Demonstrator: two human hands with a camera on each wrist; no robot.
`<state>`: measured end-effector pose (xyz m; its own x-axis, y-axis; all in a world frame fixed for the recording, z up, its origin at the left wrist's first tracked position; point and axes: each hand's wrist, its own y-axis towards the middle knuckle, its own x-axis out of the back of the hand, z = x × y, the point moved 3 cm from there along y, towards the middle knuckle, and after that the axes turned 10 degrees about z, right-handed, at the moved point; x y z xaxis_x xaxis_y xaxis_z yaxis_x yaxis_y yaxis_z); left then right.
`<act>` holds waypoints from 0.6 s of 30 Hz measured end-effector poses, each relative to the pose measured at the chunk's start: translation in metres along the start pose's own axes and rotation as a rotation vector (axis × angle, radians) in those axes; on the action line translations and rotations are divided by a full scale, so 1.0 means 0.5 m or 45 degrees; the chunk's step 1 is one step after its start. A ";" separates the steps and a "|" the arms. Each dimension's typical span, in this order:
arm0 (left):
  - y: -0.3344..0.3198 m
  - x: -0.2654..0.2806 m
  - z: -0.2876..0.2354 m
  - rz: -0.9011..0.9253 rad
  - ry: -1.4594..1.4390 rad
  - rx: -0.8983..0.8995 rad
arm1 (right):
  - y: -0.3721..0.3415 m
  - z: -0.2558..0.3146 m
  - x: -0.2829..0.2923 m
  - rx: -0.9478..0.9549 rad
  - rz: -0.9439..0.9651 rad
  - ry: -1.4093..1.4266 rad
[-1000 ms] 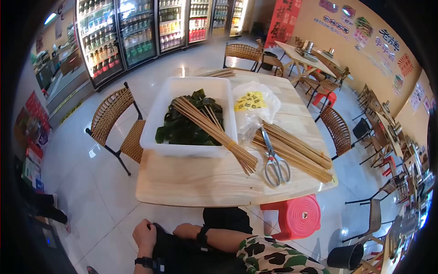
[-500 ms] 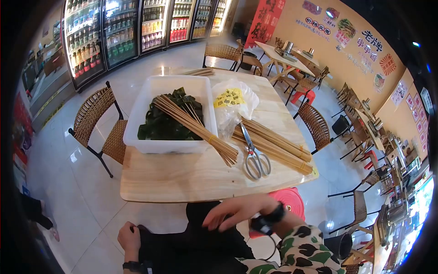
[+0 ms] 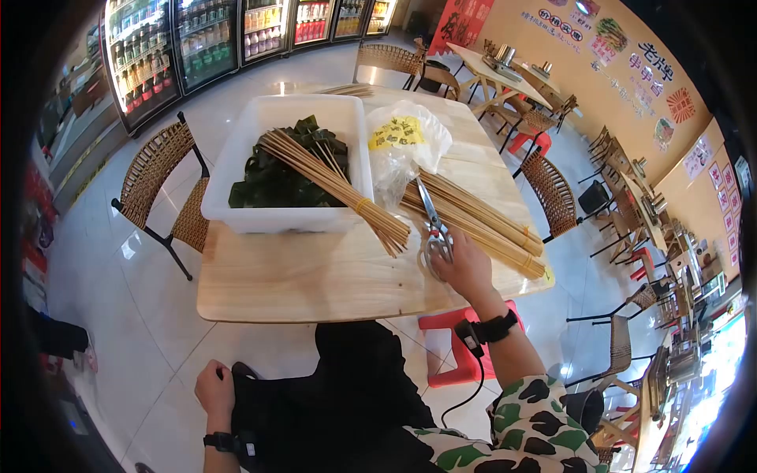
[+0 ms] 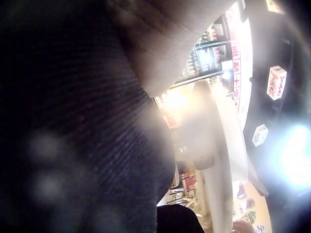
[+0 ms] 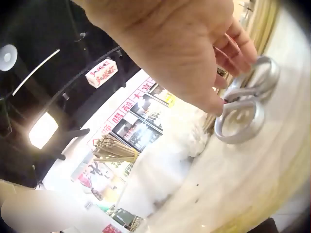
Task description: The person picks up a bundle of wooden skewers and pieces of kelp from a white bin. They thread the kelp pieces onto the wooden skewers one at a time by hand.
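Observation:
Steel scissors (image 3: 430,206) lie on the wooden table (image 3: 315,276), blades towards the bags and skewers. My right hand (image 3: 464,266) reaches over their handles from the right. In the right wrist view, thumb and fingers (image 5: 243,46) close about the scissors near the pivot, with the grey handle loops (image 5: 243,128) showing. My left hand (image 3: 214,386) is down by the left thigh, loosely curled and holding nothing; its wrist view shows mostly dark cloth and part of the hand. Bundled skewers (image 3: 327,180) lie across a white tub (image 3: 225,181) of dark green kelp pieces (image 3: 276,181).
Two skewer bundles (image 3: 481,229) lie right of the scissors. A clear plastic bag (image 3: 426,138) with a yellow label stands beside the tub. Loose skewers (image 3: 347,90) are at the far edge. A red stool (image 3: 445,323) and wicker chairs (image 3: 162,169) surround the table.
My right hand has risen from the lap, swung right and forward over the table, and come onto the scissors' handles. The left hand stays low; the head view has shifted.

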<state>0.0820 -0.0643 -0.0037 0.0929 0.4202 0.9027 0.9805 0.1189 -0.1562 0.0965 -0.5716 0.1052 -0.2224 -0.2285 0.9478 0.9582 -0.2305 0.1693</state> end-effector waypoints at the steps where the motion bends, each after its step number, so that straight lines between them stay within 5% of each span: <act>1: 0.001 -0.001 0.001 -0.001 0.005 -0.007 | 0.007 -0.006 -0.007 -0.031 0.013 0.019; 10: 0.002 -0.005 -0.002 -0.013 -0.010 0.034 | -0.014 -0.044 0.093 -0.082 -0.114 0.149; 18: 0.009 -0.010 -0.008 -0.009 0.033 0.049 | 0.147 -0.251 0.112 -0.080 -0.015 -0.022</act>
<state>0.0867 -0.0697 -0.0073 0.0908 0.3955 0.9139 0.9739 0.1564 -0.1645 0.1317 -0.7200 0.1370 -0.2298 -0.2093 0.9504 0.9424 -0.2917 0.1636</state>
